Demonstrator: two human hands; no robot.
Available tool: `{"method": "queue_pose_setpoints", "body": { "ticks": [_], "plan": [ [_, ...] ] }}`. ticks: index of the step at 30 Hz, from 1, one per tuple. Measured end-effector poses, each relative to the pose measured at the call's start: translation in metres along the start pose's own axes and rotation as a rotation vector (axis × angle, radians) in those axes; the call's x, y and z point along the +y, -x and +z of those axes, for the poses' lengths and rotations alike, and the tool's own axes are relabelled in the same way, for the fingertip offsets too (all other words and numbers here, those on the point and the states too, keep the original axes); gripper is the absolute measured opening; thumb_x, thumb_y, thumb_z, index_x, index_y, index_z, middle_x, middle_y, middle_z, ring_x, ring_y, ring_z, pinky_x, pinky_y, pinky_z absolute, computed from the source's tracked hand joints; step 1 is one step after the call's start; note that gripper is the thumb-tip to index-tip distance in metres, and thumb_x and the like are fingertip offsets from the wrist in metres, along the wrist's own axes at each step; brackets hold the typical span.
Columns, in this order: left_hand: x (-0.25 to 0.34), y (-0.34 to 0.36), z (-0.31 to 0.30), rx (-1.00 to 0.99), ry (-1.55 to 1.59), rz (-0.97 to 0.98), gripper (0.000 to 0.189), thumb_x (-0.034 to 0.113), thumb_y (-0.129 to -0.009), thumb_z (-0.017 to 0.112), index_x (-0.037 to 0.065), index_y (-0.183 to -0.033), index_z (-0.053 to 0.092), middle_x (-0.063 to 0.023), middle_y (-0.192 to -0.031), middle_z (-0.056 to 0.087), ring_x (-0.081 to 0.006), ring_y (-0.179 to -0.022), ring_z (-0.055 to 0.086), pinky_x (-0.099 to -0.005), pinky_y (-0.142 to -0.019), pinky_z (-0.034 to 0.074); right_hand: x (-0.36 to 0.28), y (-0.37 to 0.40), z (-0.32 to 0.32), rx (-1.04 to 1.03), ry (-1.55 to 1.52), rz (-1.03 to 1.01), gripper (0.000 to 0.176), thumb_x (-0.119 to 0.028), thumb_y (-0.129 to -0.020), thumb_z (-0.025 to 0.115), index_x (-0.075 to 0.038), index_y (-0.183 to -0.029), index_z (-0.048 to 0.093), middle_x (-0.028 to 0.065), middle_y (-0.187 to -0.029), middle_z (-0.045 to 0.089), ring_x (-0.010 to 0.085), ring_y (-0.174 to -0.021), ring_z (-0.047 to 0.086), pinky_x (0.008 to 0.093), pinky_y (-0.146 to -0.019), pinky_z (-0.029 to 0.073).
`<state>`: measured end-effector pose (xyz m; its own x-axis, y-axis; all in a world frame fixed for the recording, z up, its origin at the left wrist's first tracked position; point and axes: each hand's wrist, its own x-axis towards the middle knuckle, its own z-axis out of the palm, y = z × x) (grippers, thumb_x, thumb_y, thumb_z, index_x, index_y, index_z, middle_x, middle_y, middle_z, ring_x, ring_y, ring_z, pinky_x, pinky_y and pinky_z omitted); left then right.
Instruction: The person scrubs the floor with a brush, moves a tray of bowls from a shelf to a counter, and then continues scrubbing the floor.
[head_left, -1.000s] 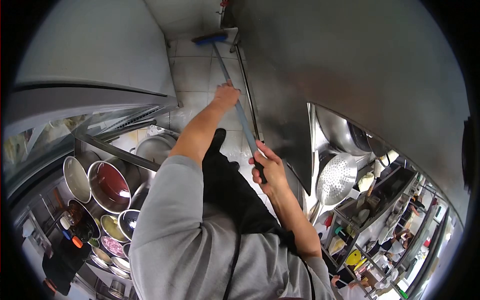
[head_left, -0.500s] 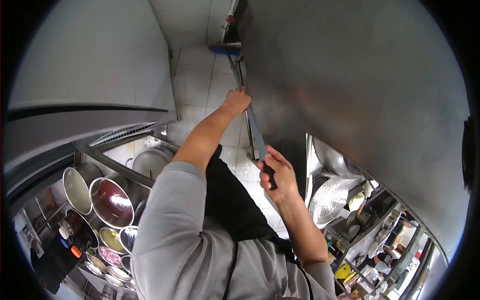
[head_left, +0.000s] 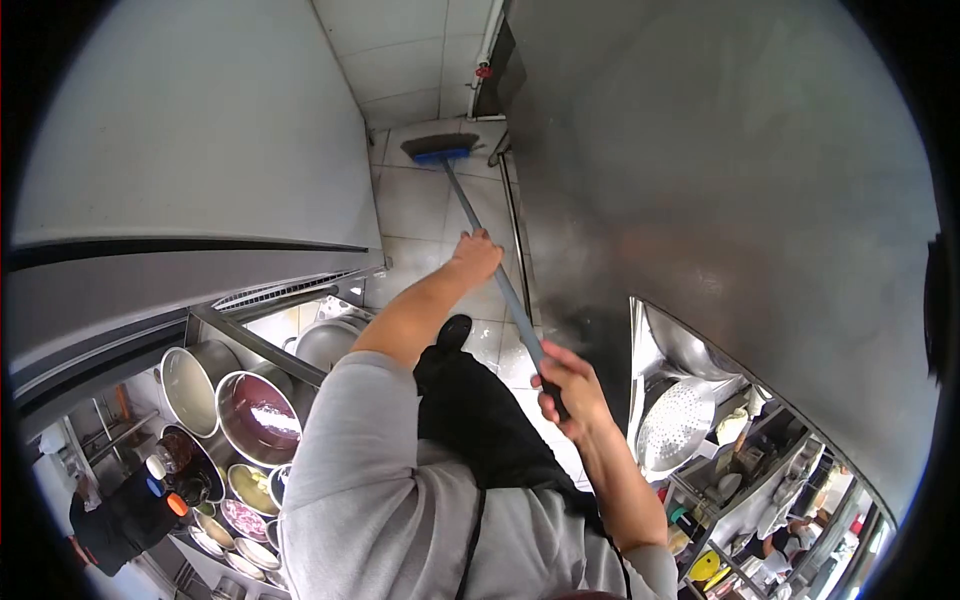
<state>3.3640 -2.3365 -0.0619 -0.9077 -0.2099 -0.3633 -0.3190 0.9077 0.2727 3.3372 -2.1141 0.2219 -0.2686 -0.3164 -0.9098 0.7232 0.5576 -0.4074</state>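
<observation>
head view: the broom has its blue head and dark bristles on the tiled floor; it has shifted clear of the metal leg it was against, so bare tile shows between them. the left hand is clamped partway down the handle, the right hand wrapped around its dark top end, the two well apart. a pale cabinet and a steel panel hem in the strip, and a low metal rail runs beside the handle, likely limiting its swing. pots sit left, a perforated strainer right.
</observation>
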Motion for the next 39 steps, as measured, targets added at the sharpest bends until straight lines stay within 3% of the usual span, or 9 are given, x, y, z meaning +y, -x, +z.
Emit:
{"method": "queue_pose_setpoints", "body": {
  "ticks": [6,14,24,27,29,32,36,37,39],
  "plan": [
    [-0.031,-0.008,-0.006,0.063,-0.019,-0.112,0.027,0.022,-0.089,0.064,0.017,-0.115,0.072,-0.022,-0.126,0.064,-0.0373,-0.128,0.053,-0.0628,-0.095,0.047,0.005,-0.028,0.013,-0.057,-0.034,-0.031,0.05,-0.009,-0.101,0.058,-0.008,-0.149,0.045,0.0121,-0.082,0.06,0.0149,-0.045,0.048,0.0286,-0.036,0.034],
    [-0.05,0.034,0.012,0.024,0.063,-0.154,0.03,0.019,-0.092,0.058,0.018,-0.12,0.07,-0.0225,-0.129,0.062,-0.0378,-0.128,0.054,-0.0496,-0.096,0.052,0.041,-0.041,0.035,-0.104,0.265,-0.104,0.057,-0.009,-0.098,0.058,-0.003,-0.152,0.038,0.0085,-0.078,0.061,0.0127,-0.045,0.051,0.0292,-0.034,0.039],
    [0.049,0.058,0.058,-0.197,-0.04,-0.015,0.019,0.016,-0.088,0.062,0.01,-0.099,0.077,-0.0151,-0.098,0.075,-0.0378,-0.114,0.063,-0.0441,-0.089,0.055,0.09,0.012,-0.058,-0.059,0.595,-0.105,0.054,-0.013,-0.098,0.058,-0.007,-0.15,0.046,0.0067,-0.074,0.06,0.0093,-0.046,0.049,0.0269,-0.036,0.039],
    [0.114,0.098,0.059,-0.16,-0.101,-0.037,0.021,0.016,-0.087,0.062,0.007,-0.096,0.078,-0.0143,-0.097,0.075,-0.0384,-0.106,0.067,-0.0464,-0.083,0.057,0.123,0.051,-0.092,-0.057,0.594,-0.077,0.053,-0.012,-0.098,0.057,-0.006,-0.15,0.047,0.0051,-0.072,0.06,0.0092,-0.045,0.051,0.0266,-0.037,0.038],
    [0.152,0.113,0.095,-0.26,-0.068,0.069,0.031,0.021,-0.085,0.067,0.003,-0.109,0.077,-0.0217,-0.114,0.072,-0.0492,-0.114,0.061,-0.0635,-0.083,0.053,0.147,0.085,-0.118,-0.046,0.619,-0.037,0.051,-0.011,-0.099,0.057,-0.006,-0.149,0.047,0.0047,-0.071,0.06,0.0091,-0.044,0.051,0.0266,-0.037,0.038],
    [0.222,0.159,0.097,-0.267,-0.17,0.13,0.031,0.022,-0.085,0.067,0.004,-0.107,0.077,-0.022,-0.11,0.073,-0.0496,-0.11,0.063,-0.0628,-0.081,0.054,0.187,0.136,-0.153,-0.008,0.533,0.027,0.05,-0.007,-0.1,0.056,-0.008,-0.149,0.048,0.0042,-0.07,0.06,0.0088,-0.043,0.05,0.0257,-0.037,0.037],
    [0.209,0.168,0.112,-0.252,-0.067,0.087,0.026,0.02,-0.085,0.065,0.005,-0.102,0.078,-0.0186,-0.102,0.075,-0.0448,-0.107,0.065,-0.0581,-0.081,0.056,0.238,0.109,-0.161,-0.081,0.547,-0.229,0.052,-0.008,-0.099,0.057,-0.007,-0.15,0.047,0.005,-0.072,0.061,0.0087,-0.044,0.048,0.0267,-0.037,0.036],
    [0.186,0.156,0.133,-0.238,-0.027,0.127,0.024,0.019,-0.085,0.064,0.006,-0.1,0.078,-0.0161,-0.103,0.075,-0.0413,-0.108,0.066,-0.0544,-0.081,0.056,0.202,0.117,-0.132,-0.041,0.491,-0.012,0.053,-0.011,-0.099,0.057,-0.006,-0.15,0.045,0.0051,-0.072,0.06,0.0089,-0.045,0.048,0.0269,-0.037,0.036],
    [0.162,0.156,0.105,-0.184,-0.103,0.036,0.02,0.017,-0.088,0.061,0.008,-0.093,0.078,-0.014,-0.101,0.076,-0.0336,-0.102,0.07,-0.0435,-0.083,0.057,0.211,0.087,-0.118,-0.059,0.434,-0.062,0.054,-0.012,-0.099,0.058,-0.007,-0.151,0.045,0.0053,-0.074,0.061,0.0085,-0.044,0.049,0.0252,-0.037,0.037]
  ]
}}
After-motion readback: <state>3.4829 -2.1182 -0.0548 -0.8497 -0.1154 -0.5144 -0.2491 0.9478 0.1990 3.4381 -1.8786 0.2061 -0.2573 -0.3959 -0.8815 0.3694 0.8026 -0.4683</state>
